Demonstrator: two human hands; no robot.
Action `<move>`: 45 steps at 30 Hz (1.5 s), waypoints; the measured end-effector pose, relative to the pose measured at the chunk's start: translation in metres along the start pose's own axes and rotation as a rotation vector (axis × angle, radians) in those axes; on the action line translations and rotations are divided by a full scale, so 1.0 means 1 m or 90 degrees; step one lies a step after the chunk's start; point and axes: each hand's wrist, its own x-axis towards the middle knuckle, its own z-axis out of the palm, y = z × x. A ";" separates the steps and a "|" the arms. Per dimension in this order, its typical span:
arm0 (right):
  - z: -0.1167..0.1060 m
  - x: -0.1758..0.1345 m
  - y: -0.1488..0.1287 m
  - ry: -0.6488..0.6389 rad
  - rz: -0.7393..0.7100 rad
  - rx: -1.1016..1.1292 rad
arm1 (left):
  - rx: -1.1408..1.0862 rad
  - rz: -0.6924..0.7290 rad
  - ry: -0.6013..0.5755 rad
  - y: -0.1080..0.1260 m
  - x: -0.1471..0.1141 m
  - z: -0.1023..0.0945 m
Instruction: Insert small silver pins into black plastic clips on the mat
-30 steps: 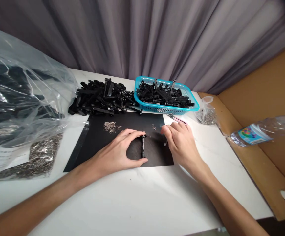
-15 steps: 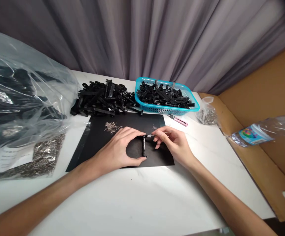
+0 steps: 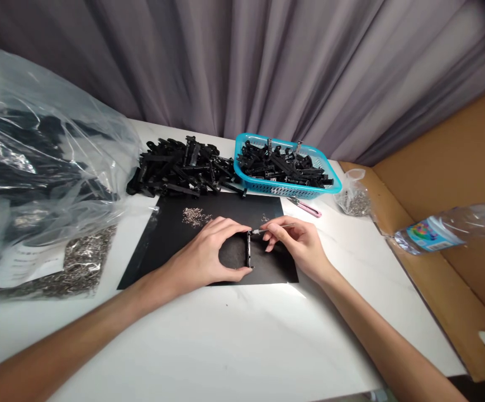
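Note:
Over the black mat (image 3: 150, 251), my left hand (image 3: 207, 251) grips a slim black plastic part (image 3: 249, 249) by its two ends, between thumb and fingers. My right hand (image 3: 295, 240) pinches a thin metal tool with a grey tip (image 3: 256, 231), perhaps tweezers or a small driver. Its tip meets the upper end of the black part. Whether a small metal piece sits at that tip is too small to tell. On the mat behind my left hand lies a heap of tiny metal pieces (image 3: 195, 216), and a few more (image 3: 264, 218) lie farther right.
Behind the mat are a pile of black parts (image 3: 184, 167) and a blue basket (image 3: 286, 190) full of them. A pink cutter (image 3: 309, 209), a small bag (image 3: 353, 198) and a bottle (image 3: 431, 231) are at right. Large plastic bags (image 3: 53, 178) fill the left.
The whole view has shifted slightly, so things appear a little farther right. Both hands keep their hold, and the tool tip stays at the upper end of the black part.

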 end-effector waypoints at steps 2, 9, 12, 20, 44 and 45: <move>0.000 0.000 0.000 -0.005 -0.005 0.005 | -0.003 -0.004 -0.001 0.000 0.000 0.000; 0.000 -0.002 -0.001 -0.009 -0.010 -0.015 | -0.015 -0.010 0.006 0.001 0.000 0.001; 0.001 -0.003 0.000 -0.009 -0.018 -0.034 | -0.013 -0.013 0.005 0.001 0.001 0.001; 0.003 -0.005 0.003 -0.015 -0.062 -0.061 | -0.047 -0.041 0.023 0.000 0.003 0.004; 0.030 -0.006 0.001 -0.125 -0.243 -0.563 | -0.237 -0.084 0.477 -0.042 0.012 -0.051; 0.037 -0.003 0.001 -0.143 -0.244 -0.614 | -0.259 -0.094 0.501 -0.047 0.013 -0.055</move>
